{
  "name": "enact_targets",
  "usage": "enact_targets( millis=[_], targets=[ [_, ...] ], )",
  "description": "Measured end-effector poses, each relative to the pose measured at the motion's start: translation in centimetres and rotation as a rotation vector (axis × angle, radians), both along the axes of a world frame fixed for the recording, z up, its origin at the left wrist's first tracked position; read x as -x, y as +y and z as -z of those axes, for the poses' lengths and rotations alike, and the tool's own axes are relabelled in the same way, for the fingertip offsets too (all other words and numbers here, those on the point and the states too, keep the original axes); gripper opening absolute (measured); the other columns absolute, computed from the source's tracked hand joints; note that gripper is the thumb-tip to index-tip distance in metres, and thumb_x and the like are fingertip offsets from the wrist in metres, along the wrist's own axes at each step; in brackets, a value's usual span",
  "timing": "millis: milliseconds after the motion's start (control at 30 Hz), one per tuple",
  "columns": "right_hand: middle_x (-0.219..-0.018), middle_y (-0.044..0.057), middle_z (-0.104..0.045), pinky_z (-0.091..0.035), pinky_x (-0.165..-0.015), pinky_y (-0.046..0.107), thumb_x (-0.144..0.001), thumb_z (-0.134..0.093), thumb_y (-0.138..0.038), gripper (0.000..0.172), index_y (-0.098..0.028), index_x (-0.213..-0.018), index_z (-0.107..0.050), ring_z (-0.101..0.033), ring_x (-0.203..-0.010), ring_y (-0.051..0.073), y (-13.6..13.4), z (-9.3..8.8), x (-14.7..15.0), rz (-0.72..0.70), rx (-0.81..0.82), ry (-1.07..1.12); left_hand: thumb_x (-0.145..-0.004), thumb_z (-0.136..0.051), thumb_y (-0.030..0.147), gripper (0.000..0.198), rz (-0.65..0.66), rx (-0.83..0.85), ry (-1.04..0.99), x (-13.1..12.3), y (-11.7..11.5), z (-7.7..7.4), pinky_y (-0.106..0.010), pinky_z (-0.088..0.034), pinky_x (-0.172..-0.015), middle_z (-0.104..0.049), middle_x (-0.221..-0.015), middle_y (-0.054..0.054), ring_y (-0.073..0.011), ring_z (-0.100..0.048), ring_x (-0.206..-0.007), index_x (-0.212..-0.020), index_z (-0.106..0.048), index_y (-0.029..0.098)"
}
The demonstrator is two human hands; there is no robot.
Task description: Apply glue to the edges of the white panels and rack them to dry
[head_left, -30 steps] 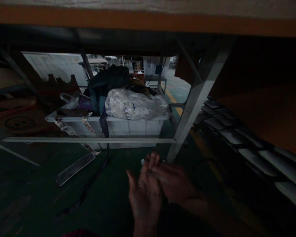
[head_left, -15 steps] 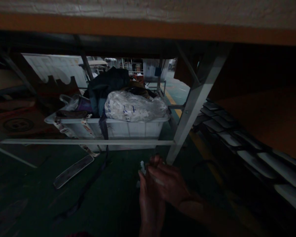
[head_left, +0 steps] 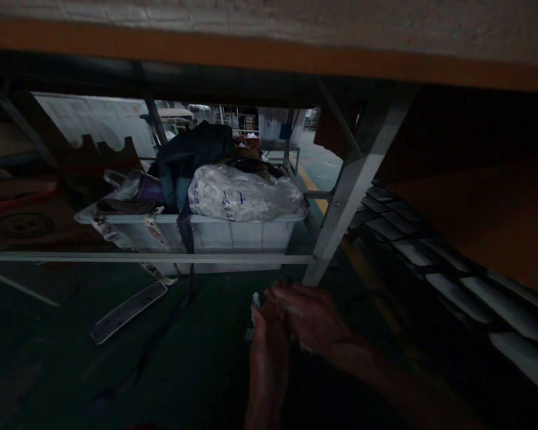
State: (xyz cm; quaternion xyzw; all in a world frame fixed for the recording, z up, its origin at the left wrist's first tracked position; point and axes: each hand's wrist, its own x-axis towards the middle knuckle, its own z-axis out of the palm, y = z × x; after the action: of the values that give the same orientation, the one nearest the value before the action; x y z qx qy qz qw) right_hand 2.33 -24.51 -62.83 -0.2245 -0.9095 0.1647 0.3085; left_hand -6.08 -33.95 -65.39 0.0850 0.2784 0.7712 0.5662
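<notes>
Low in the dim foreground, my two hands meet in front of a grey metal table leg (head_left: 346, 203). My left hand (head_left: 268, 352) points up with its thumb on the left and its fingers curled. A small pale crumpled scrap (head_left: 256, 300) shows by that thumb; its kind is too dark to tell. My right hand (head_left: 312, 313) reaches in from the right, its fingers bent and pressed together over the left fingers. What lies between the hands is hidden.
A table edge (head_left: 269, 45) crosses the top. Beyond a metal crossbar (head_left: 233, 258) stands a white plastic bin (head_left: 233, 236) with a clear plastic bag (head_left: 246, 194) and dark cloth (head_left: 192, 146). A flat dark strip (head_left: 128, 313) lies on the floor. Stacked pale-topped pieces (head_left: 457, 295) are at right.
My right hand has shifted slightly over the left, its fingers more bent. My left hand has moved slightly left. The view has turned a little.
</notes>
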Motion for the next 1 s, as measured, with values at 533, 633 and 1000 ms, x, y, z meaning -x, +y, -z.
enact_targets(
  millis=[533,633,1000],
  targets=[
    [-0.068,0.004,-0.062,-0.046,-0.053,0.026,-0.094,-0.033,-0.018,0.029,-0.014,-0.1,-0.061,-0.058,-0.058,0.015,-4.9,-1.3,-0.9,-0.029,-0.231,0.059,-0.07,-0.075,0.022,0.018,-0.153,0.04,-0.261,2.0,0.4,-1.7,-0.018,-0.045,-0.051,-0.053,-0.061,0.004,-0.0074,-0.052,-0.054,-0.067,-0.059,0.015],
    [-0.064,0.003,-0.061,-0.042,-0.049,0.028,-0.096,-0.029,-0.019,0.034,-0.013,-0.099,-0.062,-0.055,-0.054,0.015,-4.6,-1.0,-0.9,-0.04,-0.315,0.028,-0.067,-0.077,0.018,0.019,-0.172,-0.022,-0.289,2.3,0.3,-2.1,-0.017,-0.047,-0.053,-0.051,-0.059,0.005,-0.0062,-0.051,-0.052,-0.065,-0.059,0.015],
    [-0.067,0.004,-0.062,-0.046,-0.05,0.03,-0.094,-0.035,-0.018,0.03,-0.013,-0.109,-0.06,-0.059,-0.056,0.018,-5.6,0.0,-0.6,-0.033,-0.295,0.007,-0.067,-0.076,0.021,0.018,-0.144,0.008,-0.312,1.8,0.5,-0.6,-0.018,-0.048,-0.057,-0.054,-0.064,0.003,-0.0066,-0.054,-0.057,-0.067,-0.06,0.014]
  ],
)
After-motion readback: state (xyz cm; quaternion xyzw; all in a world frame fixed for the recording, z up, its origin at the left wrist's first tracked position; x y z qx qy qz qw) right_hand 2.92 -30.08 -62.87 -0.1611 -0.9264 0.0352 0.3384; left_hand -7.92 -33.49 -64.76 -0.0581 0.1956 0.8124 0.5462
